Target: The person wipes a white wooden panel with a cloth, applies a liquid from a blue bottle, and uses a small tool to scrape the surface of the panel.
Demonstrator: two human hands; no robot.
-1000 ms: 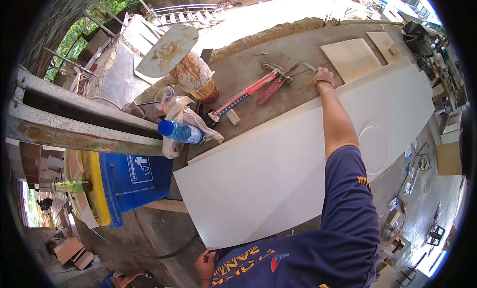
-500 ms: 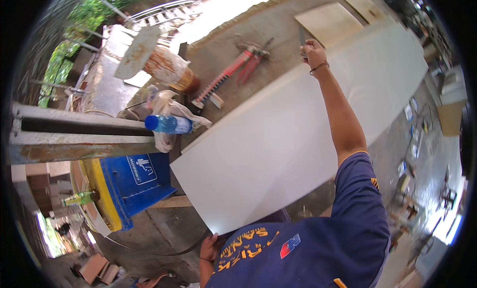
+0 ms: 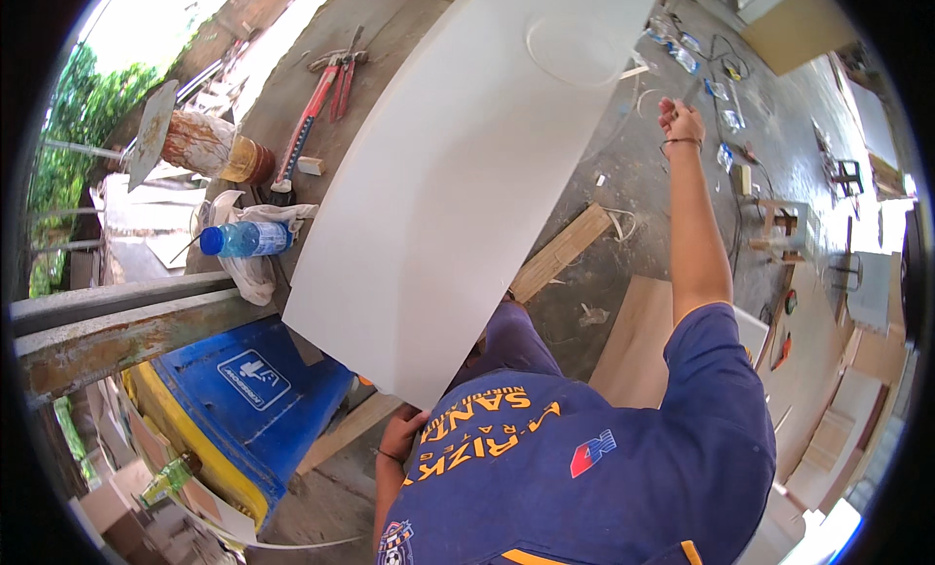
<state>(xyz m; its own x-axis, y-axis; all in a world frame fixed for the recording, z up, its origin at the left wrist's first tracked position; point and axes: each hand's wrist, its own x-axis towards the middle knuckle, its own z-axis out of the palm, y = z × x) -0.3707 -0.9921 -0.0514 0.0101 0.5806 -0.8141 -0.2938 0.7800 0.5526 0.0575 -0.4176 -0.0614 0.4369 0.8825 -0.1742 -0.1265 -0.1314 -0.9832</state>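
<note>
A large white panel [image 3: 458, 175] with a faint circle marked near its far end lies tilted across the concrete work surface. My left hand [image 3: 397, 434] grips its near lower corner, partly hidden under my blue shirt. My right hand [image 3: 679, 122] is raised to the right of the panel, off its edge, holding nothing, fingers loosely apart. A bracelet sits on that wrist.
Left of the panel lie a red long-handled cutter [image 3: 312, 107], a blue-capped water bottle [image 3: 243, 239] on a white cloth, and a stained bucket [image 3: 209, 146]. A blue and yellow bin [image 3: 243, 390] stands below. A wooden plank [image 3: 560, 253] and plywood sheet [image 3: 633, 341] lie on the floor.
My right hand has let go of the panel's far edge and moved out to the right. The panel's far end has swung, and my view has turned toward the floor.
</note>
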